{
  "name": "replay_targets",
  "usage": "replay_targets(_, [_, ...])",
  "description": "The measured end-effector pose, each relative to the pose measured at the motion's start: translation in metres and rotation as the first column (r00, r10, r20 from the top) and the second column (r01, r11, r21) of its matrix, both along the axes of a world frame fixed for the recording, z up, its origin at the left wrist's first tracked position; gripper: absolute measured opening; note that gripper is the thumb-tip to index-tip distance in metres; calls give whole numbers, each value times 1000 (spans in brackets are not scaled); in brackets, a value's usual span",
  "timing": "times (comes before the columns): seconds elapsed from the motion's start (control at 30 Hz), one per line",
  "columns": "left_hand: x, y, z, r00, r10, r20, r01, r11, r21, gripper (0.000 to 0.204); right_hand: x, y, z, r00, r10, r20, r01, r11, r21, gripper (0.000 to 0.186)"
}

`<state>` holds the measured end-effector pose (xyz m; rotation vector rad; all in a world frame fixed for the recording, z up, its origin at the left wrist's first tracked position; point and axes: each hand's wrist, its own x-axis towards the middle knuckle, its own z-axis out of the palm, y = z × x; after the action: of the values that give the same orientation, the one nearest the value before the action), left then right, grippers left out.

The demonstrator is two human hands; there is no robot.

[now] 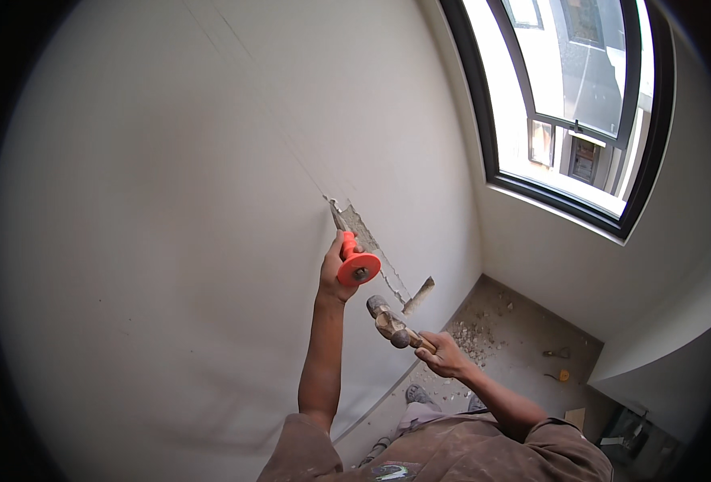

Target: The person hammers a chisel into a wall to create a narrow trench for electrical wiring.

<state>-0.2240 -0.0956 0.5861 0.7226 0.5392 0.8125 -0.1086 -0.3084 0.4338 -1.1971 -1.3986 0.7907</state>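
Note:
My left hand [334, 269] is closed round a chisel [359, 270] with a red grip and a round red guard. Its blade end points up the white wall [211, 201], against the upper end of a rough chipped groove [369, 234]. The metal striking end shows in the middle of the guard. In my right hand [445, 356] is a hammer [388, 324], held by its wooden handle. The hammer's dusty head hangs below the chisel, apart from it. Two thin parallel lines run up the wall from the groove, which ends lower down at a short crosswise cut [419, 296].
Broken plaster pieces [478, 336] lie on the floor along the wall. A dark-framed window [548, 210] is at the upper right. On the floor at right lie a small orange-yellow object [563, 375] and a small tool. My shoe [418, 394] stands close to the rubble.

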Motion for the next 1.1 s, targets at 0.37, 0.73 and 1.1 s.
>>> replay_targets(0.37, [2,16,2,995,-2,98,2,1000,4,28,7,-4,30,999,-7,-41,22,923,384,59])
replay_targets(0.73, [1,22,6,997,-74,31,73,996,59,32,21,65,9,979,-101,179,63,977,205,50])
replay_targets(1.1, [-3,4,20,999,-34,12,34,999,24,33,3,25,9,999,-33,-23,35,994,105,55])
